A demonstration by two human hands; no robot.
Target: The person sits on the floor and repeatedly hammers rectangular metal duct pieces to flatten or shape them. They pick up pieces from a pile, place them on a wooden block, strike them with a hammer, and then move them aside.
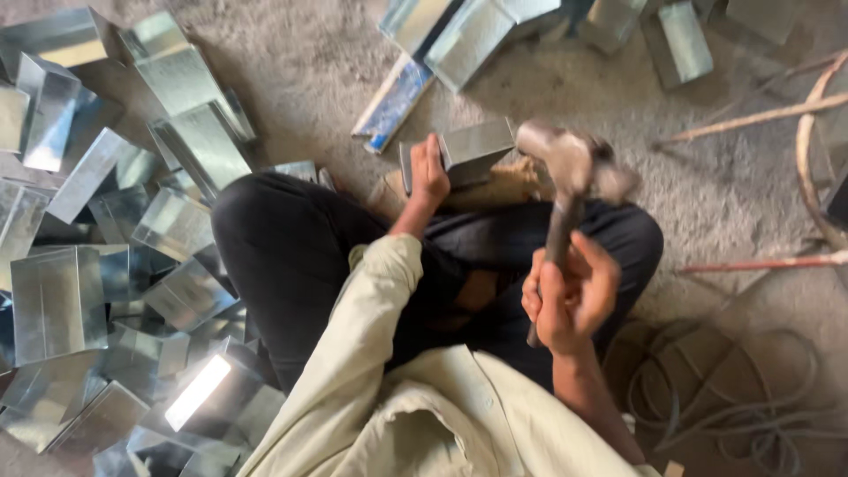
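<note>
Hammer point(574, 168), blurred, gripped in right hand point(570, 296); left hand point(430, 172) clasps folded shiny sheet-metal box point(473, 150)

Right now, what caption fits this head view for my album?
Left hand steadies a folded metal piece while the right hand swings a hammer.

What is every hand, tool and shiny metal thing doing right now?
Left hand: gripping the folded metal piece, pressing it on the wooden block.
Right hand: closed around the hammer, which is raised and blurred.
Metal pieces: piled loosely on the floor.
Hose: coiled, lying untouched.
</note>
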